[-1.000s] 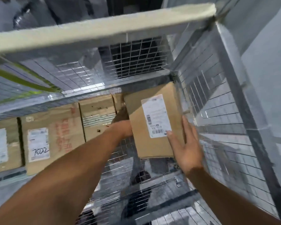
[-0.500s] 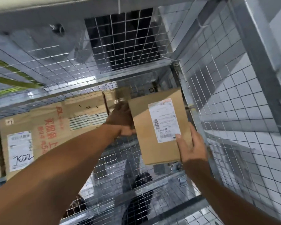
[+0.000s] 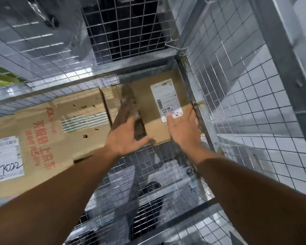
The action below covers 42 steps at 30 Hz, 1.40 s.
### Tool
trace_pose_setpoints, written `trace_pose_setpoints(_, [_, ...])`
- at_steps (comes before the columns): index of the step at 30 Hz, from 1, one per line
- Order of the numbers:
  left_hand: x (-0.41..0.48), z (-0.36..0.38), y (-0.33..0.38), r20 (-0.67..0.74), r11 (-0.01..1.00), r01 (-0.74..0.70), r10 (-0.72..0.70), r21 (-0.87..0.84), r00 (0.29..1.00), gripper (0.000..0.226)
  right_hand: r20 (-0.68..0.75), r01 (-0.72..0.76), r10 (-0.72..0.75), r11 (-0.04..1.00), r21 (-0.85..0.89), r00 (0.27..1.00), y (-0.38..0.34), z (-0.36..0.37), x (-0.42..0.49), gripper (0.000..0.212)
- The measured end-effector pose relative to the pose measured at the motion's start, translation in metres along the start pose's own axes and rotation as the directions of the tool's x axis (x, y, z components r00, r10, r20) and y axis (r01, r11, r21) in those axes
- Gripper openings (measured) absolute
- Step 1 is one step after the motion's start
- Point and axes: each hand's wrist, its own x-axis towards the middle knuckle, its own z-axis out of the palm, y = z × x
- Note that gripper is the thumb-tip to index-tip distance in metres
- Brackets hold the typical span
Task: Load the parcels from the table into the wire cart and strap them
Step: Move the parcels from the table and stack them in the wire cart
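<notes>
Pressing my open left hand (image 3: 126,138) and right hand (image 3: 183,131) flat on the box (image 3: 143,96), I tuck it snug into the cart (image 3: 237,103) corner.

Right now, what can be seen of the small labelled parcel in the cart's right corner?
The small parcel is a plain brown cardboard box with a white printed label on its upper face. It lies in the far right corner of the wire cart, beside its mesh side wall and another brown box. The left hand lies open along its left edge; the open right hand has its thumb on the label's near end.
</notes>
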Motion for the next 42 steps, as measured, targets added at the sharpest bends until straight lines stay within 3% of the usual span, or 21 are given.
trace_pose_setpoints(3, [0.005, 0.019, 0.016, 0.023, 0.957, -0.168, 0.167, 0.236, 0.986, 0.120, 0.022, 0.017, -0.017, 1.000, -0.014, 1.000, 0.001, 0.005, 0.013, 0.098])
trace_pose_setpoints(6, [0.021, 0.041, 0.025, 0.035, 0.932, -0.154, 0.151, 0.327, 0.988, 0.136, 0.030, 0.076, -0.077, 0.996, 0.050, 0.997, 0.004, 0.009, 0.013, 0.096])
trace_pose_setpoints(9, [0.040, 0.041, 0.023, 0.011, 0.952, -0.035, 0.033, 0.306, 0.999, 0.123, 0.003, 0.214, -0.214, 0.977, 0.023, 0.977, 0.020, 0.013, -0.001, 0.085])
trace_pose_setpoints(12, [0.054, 0.034, 0.017, -0.021, 0.960, 0.009, -0.003, 0.280, 1.000, 0.098, -0.008, 0.276, -0.276, 0.961, 0.000, 0.961, 0.036, 0.014, -0.011, 0.090])
trace_pose_setpoints(16, [0.055, 0.035, 0.019, -0.045, 0.963, 0.020, -0.008, 0.270, 0.999, 0.086, -0.002, 0.257, -0.257, 0.966, -0.019, 0.966, 0.040, 0.017, -0.008, 0.091])
trace_pose_setpoints(19, [0.057, 0.030, 0.022, -0.077, 0.946, -0.001, 0.028, 0.324, 0.997, 0.118, 0.027, 0.218, -0.217, 0.975, -0.036, 0.976, 0.034, 0.024, -0.004, 0.093])
trace_pose_setpoints(22, [0.055, 0.011, 0.034, 0.054, 0.948, -0.016, -0.001, 0.318, 0.999, 0.146, 0.092, 0.150, -0.146, 0.988, -0.041, 0.985, 0.029, 0.018, -0.003, 0.093])
trace_pose_setpoints(24, [0.044, -0.010, 0.039, 0.124, 0.963, -0.016, -0.018, 0.269, 0.992, 0.148, 0.145, 0.069, -0.071, 0.997, 0.019, 0.987, 0.020, 0.004, -0.010, 0.089])
trace_pose_setpoints(27, [-0.002, -0.052, 0.046, 0.069, 0.956, -0.001, -0.020, 0.295, 0.997, 0.143, 0.211, 0.044, -0.059, 0.996, 0.071, 0.976, 0.001, -0.032, -0.043, 0.079])
trace_pose_setpoints(29, [-0.054, -0.081, 0.058, 0.040, 0.959, 0.001, -0.013, 0.282, 0.999, 0.140, 0.254, 0.066, -0.082, 0.995, 0.073, 0.964, -0.010, -0.068, -0.086, 0.074])
trace_pose_setpoints(33, [-0.160, -0.137, 0.096, 0.004, 1.000, 0.001, -0.001, -0.003, 1.000, 0.130, 0.181, 0.010, -0.055, 0.970, 0.245, 0.982, -0.027, -0.143, -0.193, 0.073])
trace_pose_setpoints(38, [-0.290, -0.199, 0.161, -0.013, 0.950, -0.279, 0.280, -0.138, 0.960, 0.111, -0.144, -0.044, 0.139, 0.852, 0.521, 0.980, -0.024, -0.231, -0.367, 0.065])
trace_pose_setpoints(42, [-0.393, -0.215, 0.227, 0.116, 0.856, -0.499, 0.513, -0.135, 0.850, 0.112, -0.244, -0.202, 0.419, 0.772, 0.602, 0.875, 0.004, -0.258, -0.544, 0.065])
